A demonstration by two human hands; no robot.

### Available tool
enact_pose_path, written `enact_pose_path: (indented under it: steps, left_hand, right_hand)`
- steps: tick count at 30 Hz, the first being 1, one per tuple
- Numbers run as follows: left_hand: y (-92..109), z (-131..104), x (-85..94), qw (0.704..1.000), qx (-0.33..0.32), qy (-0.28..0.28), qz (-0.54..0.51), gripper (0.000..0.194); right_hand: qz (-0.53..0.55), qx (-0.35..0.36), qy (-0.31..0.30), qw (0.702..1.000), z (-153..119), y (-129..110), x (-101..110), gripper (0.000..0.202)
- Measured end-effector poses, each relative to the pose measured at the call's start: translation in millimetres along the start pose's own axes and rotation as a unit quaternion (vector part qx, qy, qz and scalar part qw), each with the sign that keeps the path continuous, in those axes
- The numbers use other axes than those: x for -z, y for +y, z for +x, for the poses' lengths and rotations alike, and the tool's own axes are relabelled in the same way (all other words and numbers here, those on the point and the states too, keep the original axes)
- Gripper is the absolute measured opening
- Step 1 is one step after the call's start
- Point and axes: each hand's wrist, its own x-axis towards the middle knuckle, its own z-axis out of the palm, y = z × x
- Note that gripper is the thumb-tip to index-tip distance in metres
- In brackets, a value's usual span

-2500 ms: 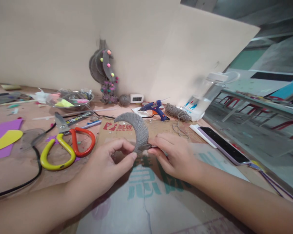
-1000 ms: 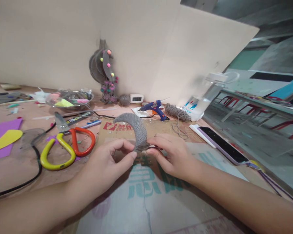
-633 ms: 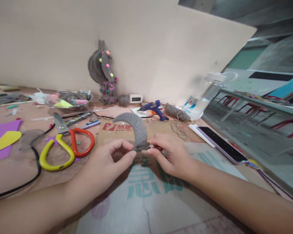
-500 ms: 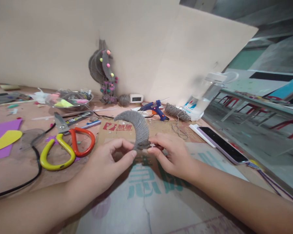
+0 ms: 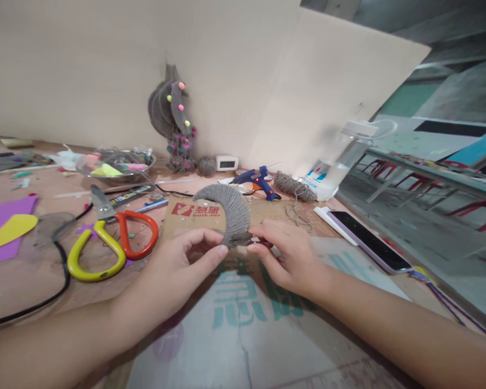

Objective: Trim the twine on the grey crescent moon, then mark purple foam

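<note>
A grey yarn-wrapped crescent (image 5: 230, 208) is held up over the cardboard, its upper tip curving to the left. My left hand (image 5: 194, 254) pinches the crescent's lower end between thumb and fingers. On the other side, my right hand (image 5: 285, 251) is closed in a pinch at the same lower end. Its fingertips are on a small dark, brownish thing that touches the crescent, too small to make out. The crescent's lowest tip is hidden by my left fingers.
Scissors (image 5: 97, 254) with yellow and red handles lie left, near a black cord (image 5: 62, 270). Behind are a blue glue gun (image 5: 259, 181), grey yarn (image 5: 294, 186), a small clock (image 5: 227, 163) and a filled bowl (image 5: 117, 165). A phone (image 5: 368, 240) and a bottle (image 5: 340, 156) stand right.
Almost nothing differs. Both hands and the crescent appear very slightly further right, with the grip unchanged.
</note>
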Motion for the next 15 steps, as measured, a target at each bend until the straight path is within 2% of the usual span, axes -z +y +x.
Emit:
enact_pose_path:
  steps: [2, 4, 6, 8, 11, 15]
  left_hand:
    - [1.0, 0.2, 0.2, 1.0, 0.0, -0.004, 0.002, 0.014]
    - [2.8, -0.2, 0.0, 1.0, -0.002, -0.011, 0.006, 0.016]
    - [4.8, -1.2, -0.3, 1.0, -0.009, -0.015, 0.018, 0.016]
    - [6.2, -2.3, -0.6, 0.999, -0.025, -0.02, 0.039, 0.016]
    - [6.4, -3.1, -0.7, 0.996, -0.048, -0.027, 0.066, 0.016]
    - [5.0, -3.0, -0.5, 0.997, -0.042, -0.024, 0.065, 0.024]
  right_hand:
    - [0.035, -0.04, 0.003, 0.999, 1.0, -2.0, 0.6, 0.017]
    - [0.115, -0.119, 0.0, 0.986, 3.5, -5.6, 1.6, 0.017]
    - [0.23, -0.214, -0.005, 0.949, 7.7, -10.2, 2.7, 0.02]
    - [0.331, -0.285, -0.015, 0.899, 12.2, -14.0, 3.3, 0.023]
    - [0.409, -0.331, -0.032, 0.85, 16.6, -16.3, 2.5, 0.022]
    - [0.439, -0.336, -0.013, 0.833, 16.5, -15.6, 0.2, 0.023]
